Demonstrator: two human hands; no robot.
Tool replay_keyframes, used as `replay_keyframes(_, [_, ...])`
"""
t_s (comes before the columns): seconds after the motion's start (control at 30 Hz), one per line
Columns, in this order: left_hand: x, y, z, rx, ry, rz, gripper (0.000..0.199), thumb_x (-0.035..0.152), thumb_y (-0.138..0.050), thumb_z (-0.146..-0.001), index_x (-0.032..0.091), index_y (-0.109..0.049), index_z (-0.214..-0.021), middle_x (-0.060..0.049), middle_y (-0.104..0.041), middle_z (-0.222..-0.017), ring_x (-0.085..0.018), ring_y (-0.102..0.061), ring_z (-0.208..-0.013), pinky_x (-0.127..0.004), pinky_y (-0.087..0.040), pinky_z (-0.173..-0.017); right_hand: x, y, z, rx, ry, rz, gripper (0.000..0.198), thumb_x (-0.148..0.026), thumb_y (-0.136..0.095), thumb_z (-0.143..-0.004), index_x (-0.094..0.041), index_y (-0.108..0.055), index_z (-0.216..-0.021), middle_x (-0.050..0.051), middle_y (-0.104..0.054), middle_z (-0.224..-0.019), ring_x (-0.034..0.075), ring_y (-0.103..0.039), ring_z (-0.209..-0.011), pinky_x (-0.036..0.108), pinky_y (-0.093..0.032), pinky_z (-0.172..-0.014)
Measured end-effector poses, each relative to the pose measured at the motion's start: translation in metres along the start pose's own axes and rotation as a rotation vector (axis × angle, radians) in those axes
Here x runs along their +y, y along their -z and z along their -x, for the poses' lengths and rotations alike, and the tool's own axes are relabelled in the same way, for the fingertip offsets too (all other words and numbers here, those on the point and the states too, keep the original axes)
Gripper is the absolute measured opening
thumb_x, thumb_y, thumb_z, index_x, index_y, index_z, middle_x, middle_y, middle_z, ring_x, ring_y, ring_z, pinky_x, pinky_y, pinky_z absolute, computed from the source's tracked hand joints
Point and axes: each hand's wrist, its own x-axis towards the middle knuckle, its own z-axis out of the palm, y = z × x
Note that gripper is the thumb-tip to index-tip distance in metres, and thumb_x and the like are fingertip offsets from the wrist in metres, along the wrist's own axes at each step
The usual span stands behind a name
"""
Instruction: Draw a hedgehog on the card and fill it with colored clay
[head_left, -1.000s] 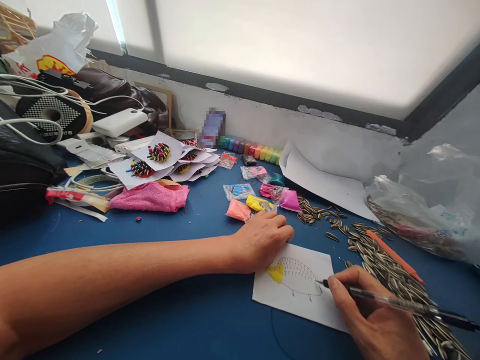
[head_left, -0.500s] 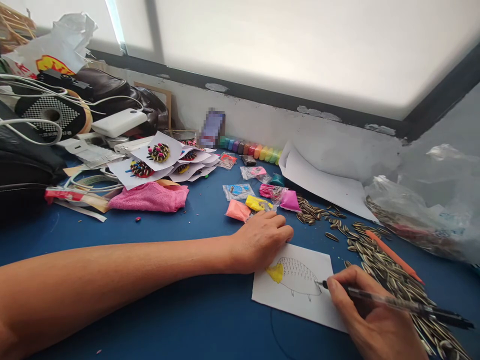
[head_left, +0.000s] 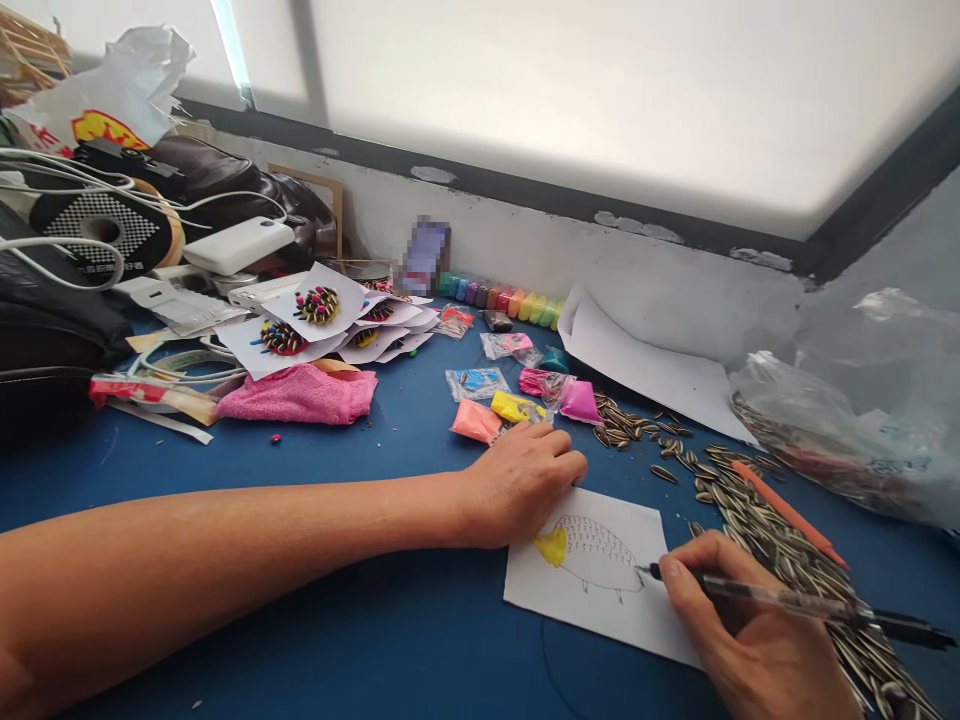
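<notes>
Right hand (head_left: 750, 625): you grasp a pen (head_left: 787, 598) between thumb and forefinger, remaining fingers curled below. Pen's long axis runs nearly level across the view, tip at the left and slightly farther from you, tail out to the right and a little nearer. Barrel clear, slim, round; tip and tail end black. Tip is at the right end of a line drawing (head_left: 600, 558); whether it touches the paper, cannot tell.

Left hand (head_left: 525, 482): fingers folded under, knuckles up, resting over the far left corner of the white card (head_left: 544, 590). Whether those fingers pinch anything is hidden.

Card lies flat in front of you, between your hands, matt and four-sided, skewed to the table. Drawing: rounded outline, long axis left to right, sloping slightly towards you at the right; rows of small marks inside, two short legs below, solid yellow patch at its left end.

Around your hands: striped, teardrop-shaped seeds (head_left: 761, 535) heaped loosely right of the card, with a flat orange stick (head_left: 791, 515) lying on them, slanting towards you at the right. Just beyond your left knuckles, soft glossy packets, orange (head_left: 476, 422) and yellow (head_left: 516, 406).

Farther out: crumpled pink terry cloth (head_left: 300, 393), curled white sheets (head_left: 652, 370), wrinkled translucent bag (head_left: 862, 410). Tabletop (head_left: 337, 640) smooth, blue.
</notes>
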Motion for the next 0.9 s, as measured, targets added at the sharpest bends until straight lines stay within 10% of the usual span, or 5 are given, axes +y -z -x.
replay_keyframes(0.9, [-0.0003,-0.0031,-0.0004,0.022,-0.014,-0.037,0.013,0.012,-0.046,-0.089,0.017,-0.058,-0.09,-0.005,-0.057,-0.09,-0.018,-0.046,-0.079,-0.033,-0.035,-0.069,-0.0047,-0.0016,-0.0022,-0.072,0.198,-0.015,0.023,-0.04,-0.052,-0.088,-0.026,-0.059,-0.071,-0.004,-0.06,-0.058,0.012,-0.058,-0.048,0.019,-0.047,-0.043])
